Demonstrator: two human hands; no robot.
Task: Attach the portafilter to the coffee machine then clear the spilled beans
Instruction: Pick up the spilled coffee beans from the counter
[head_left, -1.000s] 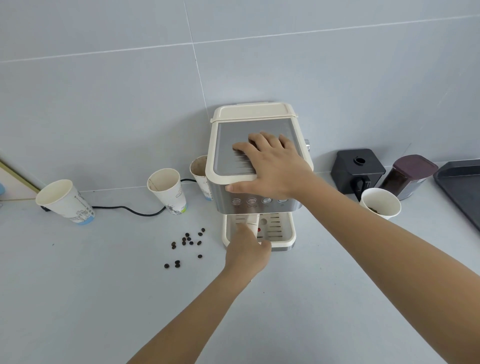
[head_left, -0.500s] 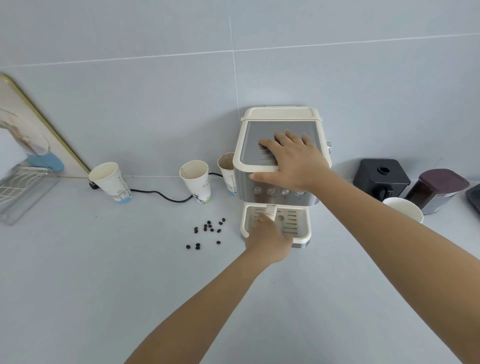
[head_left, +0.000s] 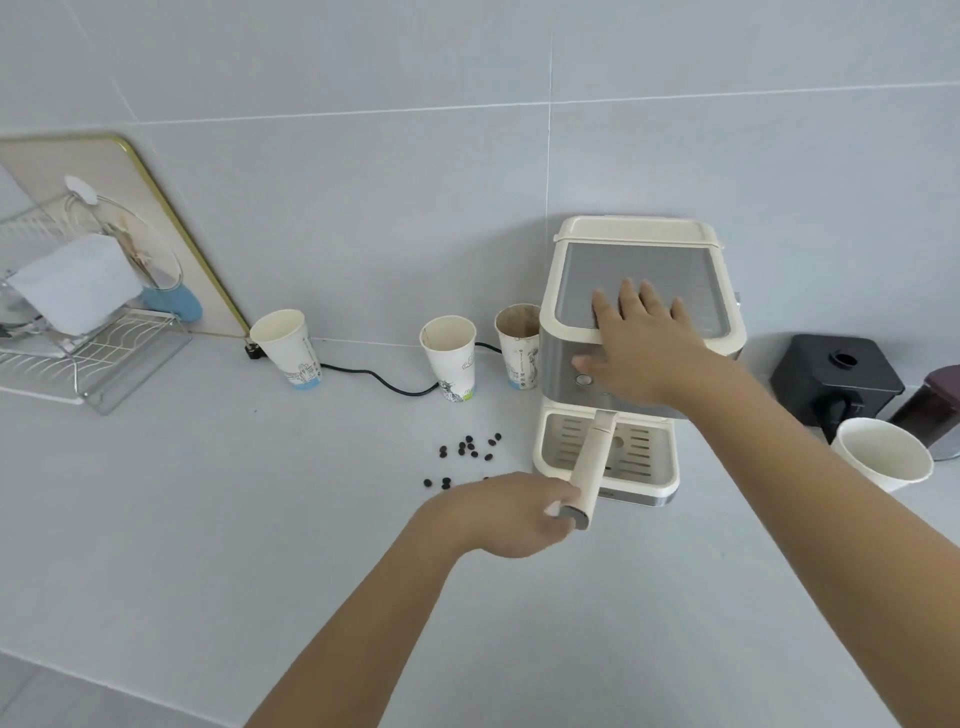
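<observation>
My right hand (head_left: 641, 343) lay spread, steadying the coffee machine (head_left: 636, 291); my left hand (head_left: 511, 514) loosely curled at the portafilter (head_left: 589, 467) handle's end.

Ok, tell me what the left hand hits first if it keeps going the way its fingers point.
The left hand points right, toward the portafilter handle; its fingertips are at the handle's end, possibly touching already. Contact is blurred.

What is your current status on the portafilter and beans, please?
Left hand beside portafilter handle end. Right hand flat on coffee machine. Spilled beans uncleared.
</observation>
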